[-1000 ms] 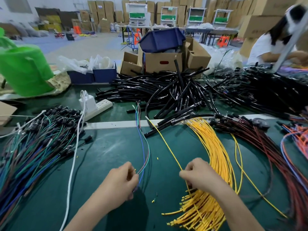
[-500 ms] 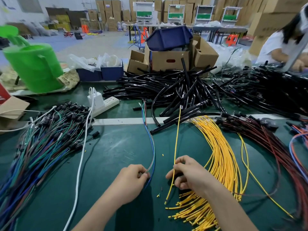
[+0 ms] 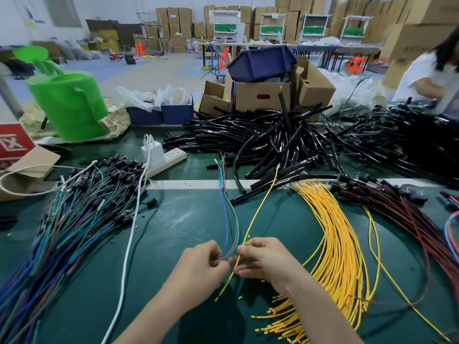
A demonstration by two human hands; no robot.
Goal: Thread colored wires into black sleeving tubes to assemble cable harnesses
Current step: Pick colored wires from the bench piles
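Note:
My left hand (image 3: 198,269) pinches a thin bunch of blue, green and red wires (image 3: 227,214) that runs away from me across the green mat. My right hand (image 3: 265,260) pinches a single yellow wire (image 3: 260,207) right beside that bunch, the two hands almost touching. The yellow wire's near end hangs below my fingers. A pile of yellow wires (image 3: 335,244) lies to the right of my right hand. Black sleeving tubes (image 3: 268,142) are heaped at the back of the table.
A big bundle of blue and green wired connectors (image 3: 69,224) covers the left side, crossed by a white cable (image 3: 129,247). Dark red wires (image 3: 409,219) lie far right. A power strip (image 3: 166,160), green watering can (image 3: 67,105) and cardboard boxes (image 3: 263,95) stand behind. Another person (image 3: 432,73) works at the right.
My right hand has lifted one yellow wire off the pile and carried it left, up against the coloured bunch held by my left hand. The camera has tilted up a little.

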